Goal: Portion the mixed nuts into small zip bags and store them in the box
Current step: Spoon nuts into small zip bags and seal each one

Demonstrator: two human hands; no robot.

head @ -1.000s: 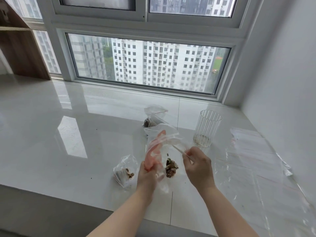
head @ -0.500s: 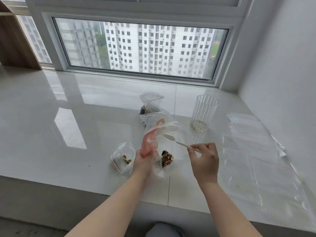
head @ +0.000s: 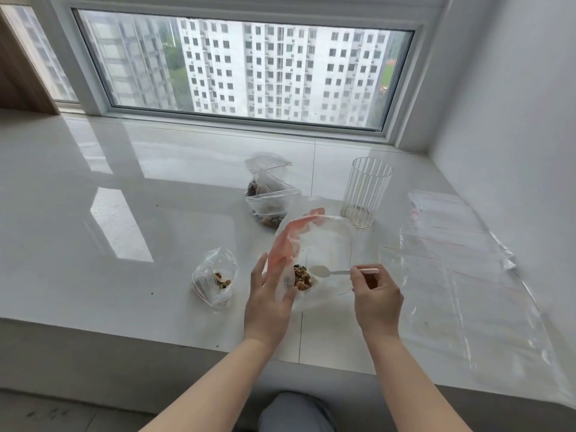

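The left hand (head: 268,294) holds the near side of a large clear zip bag (head: 324,244) that stands open on the glossy white tabletop (head: 124,232); its fingers are spread and slightly bent, with several reaching inside the bag, where they show pink through the plastic. Its grip is loose rather than a tight pinch. A second ago that hand was higher, bunching the bag; now the bag's mouth gapes wider and the hand sits lower against its side.

The right hand (head: 377,294) pinches the handle of a small white plastic spoon (head: 330,272), fingers clamped together on it. The spoon's bowl points left and lies just beside the mixed nuts (head: 301,277) heaped at the bottom of the large bag. Half a second ago the spoon was up near the bag's mouth; it has since dropped to the level of the nuts.

A small zip bag (head: 215,275) with a few nuts inside sits on the tabletop left of the left hand, apart from it, as before. Two more filled zip bags (head: 269,198) lie farther back, touching each other. A clear ribbed glass (head: 366,194) stands upright behind the large bag. A stack of empty zip bags (head: 452,232) lies flat at the right.
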